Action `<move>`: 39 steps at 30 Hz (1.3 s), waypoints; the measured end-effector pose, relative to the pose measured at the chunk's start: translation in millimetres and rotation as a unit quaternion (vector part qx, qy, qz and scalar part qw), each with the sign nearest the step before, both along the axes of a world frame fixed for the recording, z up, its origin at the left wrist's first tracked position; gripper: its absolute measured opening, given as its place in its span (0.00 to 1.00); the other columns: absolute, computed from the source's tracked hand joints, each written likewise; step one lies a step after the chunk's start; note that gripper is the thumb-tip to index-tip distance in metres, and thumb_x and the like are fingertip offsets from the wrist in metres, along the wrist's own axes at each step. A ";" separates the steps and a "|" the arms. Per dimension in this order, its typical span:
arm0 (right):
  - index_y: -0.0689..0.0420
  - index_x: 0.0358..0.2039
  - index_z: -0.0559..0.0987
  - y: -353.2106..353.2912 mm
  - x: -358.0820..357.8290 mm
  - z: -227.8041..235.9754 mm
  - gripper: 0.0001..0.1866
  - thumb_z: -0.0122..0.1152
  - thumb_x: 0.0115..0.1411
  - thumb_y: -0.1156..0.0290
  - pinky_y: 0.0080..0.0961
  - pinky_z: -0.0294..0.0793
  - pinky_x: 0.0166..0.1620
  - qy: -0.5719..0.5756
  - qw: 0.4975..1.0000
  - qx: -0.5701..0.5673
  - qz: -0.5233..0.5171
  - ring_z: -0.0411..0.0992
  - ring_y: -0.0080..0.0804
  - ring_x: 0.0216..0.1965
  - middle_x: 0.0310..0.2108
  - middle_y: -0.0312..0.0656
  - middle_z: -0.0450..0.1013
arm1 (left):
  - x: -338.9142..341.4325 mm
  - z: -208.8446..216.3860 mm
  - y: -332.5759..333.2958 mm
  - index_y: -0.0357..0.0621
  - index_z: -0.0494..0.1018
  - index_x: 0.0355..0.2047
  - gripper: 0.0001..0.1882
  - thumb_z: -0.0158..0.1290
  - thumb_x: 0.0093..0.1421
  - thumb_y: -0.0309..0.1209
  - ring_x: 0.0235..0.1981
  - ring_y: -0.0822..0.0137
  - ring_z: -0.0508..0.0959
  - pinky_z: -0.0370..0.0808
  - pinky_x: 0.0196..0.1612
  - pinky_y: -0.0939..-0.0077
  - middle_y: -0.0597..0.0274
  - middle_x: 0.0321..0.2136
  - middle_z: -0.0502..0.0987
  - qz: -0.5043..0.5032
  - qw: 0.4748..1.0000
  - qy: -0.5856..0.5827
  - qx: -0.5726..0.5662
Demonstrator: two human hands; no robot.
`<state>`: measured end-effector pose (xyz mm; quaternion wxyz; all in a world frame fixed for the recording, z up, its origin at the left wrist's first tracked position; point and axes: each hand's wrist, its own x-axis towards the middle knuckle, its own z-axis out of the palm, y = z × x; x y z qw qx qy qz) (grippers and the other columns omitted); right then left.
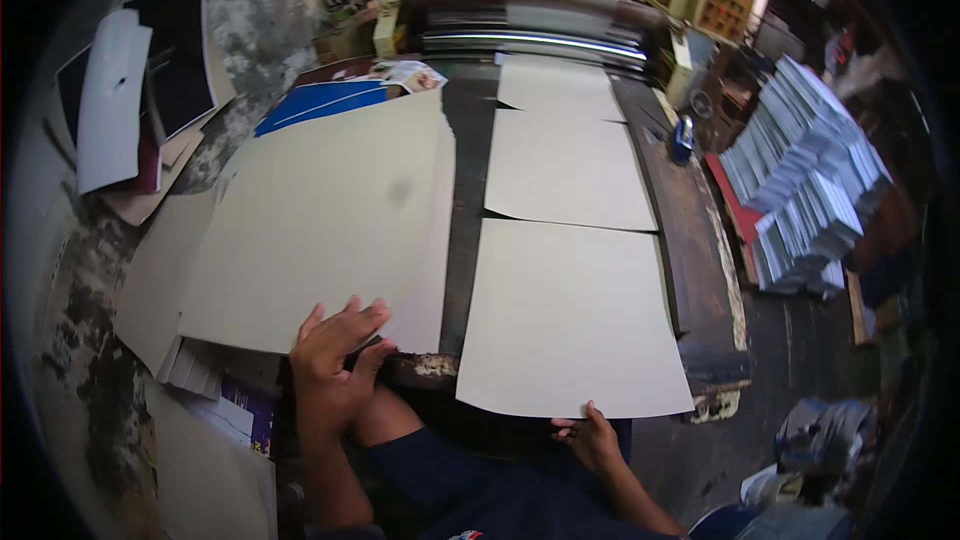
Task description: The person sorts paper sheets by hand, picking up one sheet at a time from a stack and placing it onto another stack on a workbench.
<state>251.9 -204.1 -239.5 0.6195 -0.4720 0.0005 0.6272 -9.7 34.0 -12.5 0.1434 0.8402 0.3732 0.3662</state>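
Note:
A row of pale grey cardboard sheets runs up a dark metal table to a roller machine. The thumb of my right hand lies on top of the near edge of the closest cardboard sheet, with the fingers beneath it. Beyond it lie a middle sheet and a far sheet, whose far end reaches the rollers. On the left rests a broad stack of cardboard. My left hand is at the stack's near edge, its fingers apart and nothing gripped; whether the fingertips touch the board is hard to tell.
A blue printed sheet pokes out behind the stack. At right, a blue object lies on the table edge. Tall piles of bound paper blocks stand beyond. Loose sheets lean on the left wall.

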 end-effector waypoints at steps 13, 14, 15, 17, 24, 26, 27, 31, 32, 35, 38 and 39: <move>0.52 0.64 0.58 104.4 -1.1 91.0 0.35 0.48 0.62 0.46 0.44 0.64 0.55 -0.029 0.981 0.170 0.090 0.66 0.40 0.52 0.59 0.49 0.63 | 2.9 -13.4 -3.4 0.26 0.75 0.42 0.22 0.48 0.66 0.40 0.38 0.67 0.77 0.60 0.61 0.63 0.51 0.33 0.81 0.048 0.958 -0.274 -0.072; 0.51 0.66 0.55 141.1 0.1 116.7 0.37 0.46 0.62 0.45 0.42 0.59 0.59 -0.075 0.966 0.219 0.118 0.63 0.40 0.57 0.63 0.48 0.59 | 2.5 -14.2 -3.9 0.25 0.74 0.43 0.23 0.48 0.67 0.39 0.39 0.68 0.75 0.64 0.57 0.69 0.52 0.34 0.80 0.055 0.952 -0.291 -0.082; 0.51 0.67 0.53 188.0 -3.2 137.6 0.39 0.45 0.62 0.44 0.41 0.56 0.61 -0.069 0.938 0.305 0.151 0.58 0.40 0.62 0.66 0.48 0.53 | -4.2 -17.6 -2.0 0.25 0.74 0.43 0.23 0.48 0.67 0.39 0.39 0.68 0.75 0.64 0.57 0.69 0.52 0.34 0.80 0.063 0.951 -0.292 -0.079; 0.55 0.66 0.54 278.7 -10.4 179.4 0.39 0.45 0.61 0.45 0.42 0.51 0.65 -0.065 0.916 0.360 0.167 0.53 0.42 0.66 0.66 0.48 0.53 | -7.6 -21.7 1.7 0.24 0.74 0.44 0.23 0.48 0.67 0.39 0.41 0.68 0.75 0.66 0.53 0.72 0.52 0.35 0.79 0.059 0.933 -0.344 -0.094; 0.69 0.53 0.66 513.8 17.7 243.5 0.27 0.52 0.60 0.60 0.45 0.76 0.48 -0.100 0.939 0.260 0.200 0.74 0.49 0.45 0.48 0.60 0.69 | 1.9 -17.9 4.6 0.36 0.75 0.26 0.15 0.51 0.64 0.35 0.19 0.66 0.71 0.60 0.60 0.47 0.61 0.16 0.73 0.051 0.978 -0.191 -0.066; 0.68 0.53 0.67 522.4 -13.8 270.3 0.27 0.53 0.60 0.61 0.43 0.78 0.44 -0.233 0.901 0.262 0.254 0.76 0.48 0.40 0.45 0.57 0.71 | -3.7 -18.1 10.7 0.37 0.74 0.24 0.15 0.51 0.63 0.35 0.17 0.64 0.68 0.60 0.60 0.47 0.62 0.14 0.71 0.058 0.983 -0.171 -0.035; 0.68 0.53 0.67 512.7 -34.3 293.0 0.27 0.53 0.59 0.61 0.42 0.79 0.43 -0.317 0.857 0.281 0.292 0.77 0.48 0.38 0.45 0.56 0.72 | -5.5 -20.6 12.6 0.37 0.74 0.23 0.15 0.52 0.63 0.35 0.15 0.63 0.66 0.61 0.59 0.47 0.62 0.13 0.68 0.053 0.986 -0.160 -0.002; 0.67 0.63 0.55 505.6 -108.5 273.6 0.38 0.53 0.56 0.61 0.45 0.64 0.60 -0.832 0.437 0.297 0.170 0.57 0.50 0.65 0.63 0.65 0.53 | 4.9 -23.3 12.5 0.38 0.73 0.22 0.15 0.53 0.62 0.35 0.15 0.60 0.65 0.63 0.58 0.47 0.61 0.13 0.67 0.043 0.987 -0.155 0.004; 0.65 0.64 0.53 500.4 -113.0 237.0 0.41 0.54 0.55 0.57 0.50 0.59 0.62 -0.867 0.395 0.203 0.225 0.49 0.55 0.66 0.66 0.62 0.46 | 3.0 -26.7 12.7 0.37 0.75 0.25 0.13 0.54 0.61 0.35 0.16 0.59 0.69 0.65 0.56 0.49 0.60 0.14 0.70 0.052 0.989 -0.142 -0.012; 0.63 0.66 0.51 493.1 -90.9 253.0 0.44 0.53 0.56 0.51 0.47 0.54 0.65 -0.869 0.394 0.144 0.264 0.43 0.56 0.69 0.69 0.59 0.41 | 3.5 -16.4 9.8 0.37 0.78 0.28 0.12 0.57 0.58 0.35 0.18 0.59 0.73 0.67 0.53 0.52 0.59 0.16 0.74 0.049 0.990 -0.128 0.006; 0.63 0.67 0.50 477.9 -15.2 269.9 0.43 0.50 0.60 0.49 0.33 0.49 0.67 -0.549 0.711 0.311 0.310 0.40 0.45 0.71 0.69 0.56 0.41 | 5.2 -7.5 5.8 0.38 0.77 0.27 0.13 0.58 0.59 0.37 0.21 0.60 0.76 0.64 0.57 0.48 0.60 0.19 0.77 0.069 0.992 -0.097 0.040; 0.63 0.67 0.50 461.1 -0.6 258.8 0.43 0.49 0.61 0.49 0.30 0.46 0.68 -0.469 0.736 0.372 0.316 0.40 0.42 0.71 0.69 0.55 0.42 | -3.0 -6.5 6.4 0.39 0.77 0.28 0.13 0.60 0.56 0.38 0.25 0.60 0.79 0.63 0.57 0.49 0.59 0.23 0.79 0.052 0.994 -0.078 0.049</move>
